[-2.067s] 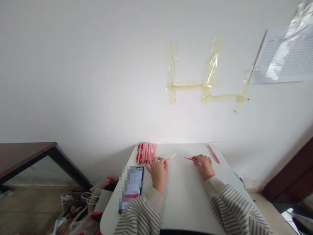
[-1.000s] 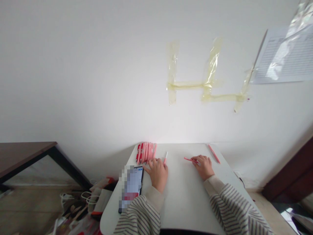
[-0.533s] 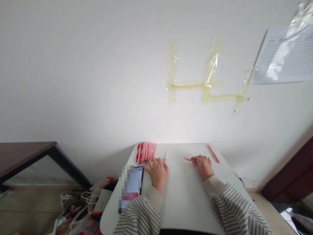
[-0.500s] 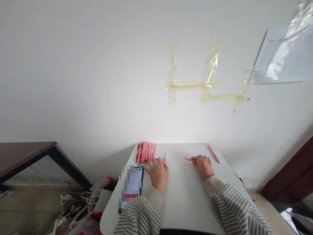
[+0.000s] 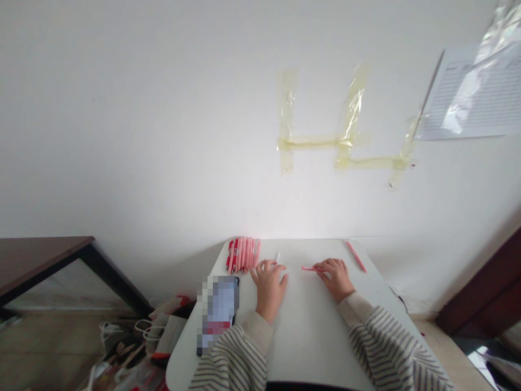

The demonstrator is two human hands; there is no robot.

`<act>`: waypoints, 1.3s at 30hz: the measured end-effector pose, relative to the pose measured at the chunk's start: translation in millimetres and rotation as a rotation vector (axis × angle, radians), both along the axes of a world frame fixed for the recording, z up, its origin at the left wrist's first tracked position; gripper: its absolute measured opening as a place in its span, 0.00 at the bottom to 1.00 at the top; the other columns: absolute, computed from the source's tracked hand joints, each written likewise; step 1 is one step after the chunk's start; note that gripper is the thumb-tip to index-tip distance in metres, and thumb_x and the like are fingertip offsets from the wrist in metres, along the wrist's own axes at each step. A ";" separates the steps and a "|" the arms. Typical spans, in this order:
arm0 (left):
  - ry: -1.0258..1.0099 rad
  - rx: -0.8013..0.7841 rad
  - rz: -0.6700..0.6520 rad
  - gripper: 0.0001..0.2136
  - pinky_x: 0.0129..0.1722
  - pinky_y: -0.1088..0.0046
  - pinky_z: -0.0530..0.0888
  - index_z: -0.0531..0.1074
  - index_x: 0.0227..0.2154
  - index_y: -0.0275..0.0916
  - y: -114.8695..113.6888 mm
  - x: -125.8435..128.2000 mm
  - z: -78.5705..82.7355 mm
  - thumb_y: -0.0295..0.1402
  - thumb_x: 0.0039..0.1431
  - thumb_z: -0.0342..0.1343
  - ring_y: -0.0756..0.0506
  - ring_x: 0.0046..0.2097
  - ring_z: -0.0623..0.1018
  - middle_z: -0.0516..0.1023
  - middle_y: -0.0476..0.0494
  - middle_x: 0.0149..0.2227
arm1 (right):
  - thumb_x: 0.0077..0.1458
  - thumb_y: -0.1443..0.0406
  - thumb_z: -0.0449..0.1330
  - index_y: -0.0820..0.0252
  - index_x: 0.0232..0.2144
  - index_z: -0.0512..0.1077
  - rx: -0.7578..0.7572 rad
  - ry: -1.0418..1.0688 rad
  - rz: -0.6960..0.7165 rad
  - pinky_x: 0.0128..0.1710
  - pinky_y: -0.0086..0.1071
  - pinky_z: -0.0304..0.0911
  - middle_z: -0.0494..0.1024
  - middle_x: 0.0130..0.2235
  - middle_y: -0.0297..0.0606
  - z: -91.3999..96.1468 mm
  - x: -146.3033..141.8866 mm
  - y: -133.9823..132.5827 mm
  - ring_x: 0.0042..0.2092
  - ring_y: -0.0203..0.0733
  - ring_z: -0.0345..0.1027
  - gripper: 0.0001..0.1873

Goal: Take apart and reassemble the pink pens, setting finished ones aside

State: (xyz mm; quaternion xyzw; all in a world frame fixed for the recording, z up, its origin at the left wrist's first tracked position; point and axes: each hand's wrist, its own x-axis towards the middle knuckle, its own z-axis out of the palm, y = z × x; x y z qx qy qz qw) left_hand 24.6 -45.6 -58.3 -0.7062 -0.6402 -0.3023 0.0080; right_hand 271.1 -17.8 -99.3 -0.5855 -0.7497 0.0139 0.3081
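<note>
My left hand (image 5: 269, 288) hovers over or rests on the white table (image 5: 301, 326), its fingers apart. Just beyond its fingertips shows the white end of a slim pen piece (image 5: 278, 256); the rest of it is hidden behind the fingers. In my right hand (image 5: 336, 278) a pink pen (image 5: 308, 268) is pinched, one end pointing left toward the middle of the table. A row of several pink and red pens (image 5: 243, 254) lies side by side at the back left. One more pink pen (image 5: 356, 256) lies apart at the back right.
A phone (image 5: 222, 304), partly blurred out, lies at the table's left side beside my left forearm. The white wall (image 5: 183, 136) stands directly behind the table. Bags and loose items (image 5: 150, 336) are on the floor to the left, near a dark brown table (image 5: 44, 250).
My left hand has shifted right, away from the phone and pen row, with its thumb and fingers spreading. My right hand has moved slightly left with the pink pen.
</note>
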 end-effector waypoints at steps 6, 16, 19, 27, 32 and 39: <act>-0.027 -0.008 -0.098 0.07 0.64 0.38 0.58 0.82 0.37 0.54 -0.6 4.9 -5.2 0.35 0.56 0.65 0.35 0.60 0.67 0.76 0.46 0.52 | 0.62 0.62 0.58 0.41 0.44 0.80 0.015 -0.030 0.060 0.65 0.57 0.49 0.80 0.43 0.37 1.4 -6.5 -4.8 0.52 0.48 0.67 0.13; 0.021 0.025 -0.162 0.07 0.64 0.27 0.55 0.82 0.37 0.57 -2.0 11.3 -11.8 0.37 0.54 0.68 0.36 0.60 0.70 0.77 0.47 0.49 | 0.61 0.63 0.59 0.39 0.44 0.80 -0.035 -0.060 0.093 0.67 0.62 0.45 0.79 0.44 0.37 3.9 -12.7 -8.9 0.54 0.49 0.65 0.14; -0.006 0.000 -0.178 0.06 0.66 0.28 0.52 0.83 0.35 0.53 -3.0 12.2 -10.9 0.37 0.54 0.68 0.36 0.60 0.70 0.77 0.44 0.49 | 0.61 0.63 0.59 0.39 0.43 0.81 -0.012 -0.071 0.087 0.67 0.61 0.46 0.79 0.44 0.37 3.0 -15.6 -10.6 0.54 0.49 0.65 0.14; -0.109 -0.022 -0.206 0.02 0.67 0.29 0.46 0.82 0.31 0.52 -4.1 15.2 -9.7 0.35 0.56 0.66 0.36 0.61 0.67 0.77 0.49 0.50 | 0.62 0.62 0.60 0.38 0.44 0.80 0.001 -0.088 0.122 0.66 0.62 0.48 0.79 0.44 0.37 -2.8 -12.9 -5.6 0.53 0.51 0.66 0.13; -0.128 -0.052 -0.199 0.02 0.67 0.29 0.45 0.82 0.29 0.50 -3.7 15.5 -9.5 0.34 0.55 0.67 0.36 0.61 0.67 0.77 0.48 0.50 | 0.60 0.59 0.61 0.39 0.48 0.79 -0.054 -0.055 0.106 0.64 0.65 0.50 0.79 0.45 0.38 -4.3 -5.7 -0.4 0.53 0.53 0.67 0.15; -0.128 -0.065 -0.189 0.02 0.67 0.29 0.44 0.82 0.28 0.49 -1.6 15.2 -11.8 0.33 0.54 0.67 0.37 0.61 0.67 0.77 0.48 0.50 | 0.59 0.60 0.62 0.42 0.45 0.80 -0.044 0.003 0.012 0.63 0.66 0.51 0.80 0.44 0.38 -6.4 -3.2 0.4 0.54 0.53 0.67 0.12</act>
